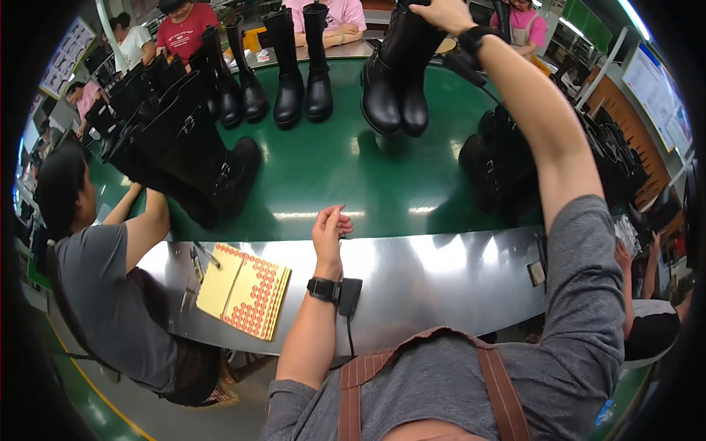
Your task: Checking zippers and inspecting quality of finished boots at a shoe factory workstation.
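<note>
My right hand reaches to the far side of the green table. It grips a pair of tall black boots near the top of their shafts, which the frame's upper edge cuts off. The boots are upright, toes toward me; whether their soles touch the table I cannot tell. My left hand is over the table's near edge, fingers loosely curled, with nothing visible in them. Left of the held pair stands another pair of black boots.
Buckled black boots stand at the left, more boots at the right. A yellow pad with rows of red round stickers lies on the metal ledge. A co-worker in grey sits close on my left; others work across the table.
</note>
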`<state>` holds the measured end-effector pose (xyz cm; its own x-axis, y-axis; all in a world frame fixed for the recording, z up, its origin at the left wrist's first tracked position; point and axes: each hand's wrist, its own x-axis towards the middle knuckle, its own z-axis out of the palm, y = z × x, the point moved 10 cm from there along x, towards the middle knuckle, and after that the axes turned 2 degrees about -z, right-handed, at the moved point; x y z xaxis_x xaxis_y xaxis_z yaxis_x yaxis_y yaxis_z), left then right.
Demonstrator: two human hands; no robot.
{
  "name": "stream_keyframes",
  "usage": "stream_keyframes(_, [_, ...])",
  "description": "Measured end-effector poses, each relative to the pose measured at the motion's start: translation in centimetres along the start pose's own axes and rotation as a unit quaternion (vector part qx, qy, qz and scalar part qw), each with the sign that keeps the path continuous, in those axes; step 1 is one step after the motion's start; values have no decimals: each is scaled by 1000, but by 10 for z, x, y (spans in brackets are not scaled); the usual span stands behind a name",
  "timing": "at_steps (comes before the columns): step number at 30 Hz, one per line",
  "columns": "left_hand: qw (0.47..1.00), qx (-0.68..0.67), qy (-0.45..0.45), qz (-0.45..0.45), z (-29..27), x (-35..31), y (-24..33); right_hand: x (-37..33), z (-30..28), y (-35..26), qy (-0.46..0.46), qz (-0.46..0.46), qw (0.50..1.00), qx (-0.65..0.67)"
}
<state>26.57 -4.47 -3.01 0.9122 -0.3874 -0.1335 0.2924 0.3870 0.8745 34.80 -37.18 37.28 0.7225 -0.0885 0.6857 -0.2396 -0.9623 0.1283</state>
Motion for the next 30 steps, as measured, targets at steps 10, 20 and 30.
stream_keyframes(10, [998,53,2,-28,2,-2,-7,-32,156,33,-94,138,986,-29])
stream_keyframes(20, [998,43,-10,-35,0,0,-10,-207,83,-95,-190,-122,926,301])
stream_keyframes(30, [998,-21,-44,-38,-4,10,-17,-496,-10,-66,-383,210,754,490])
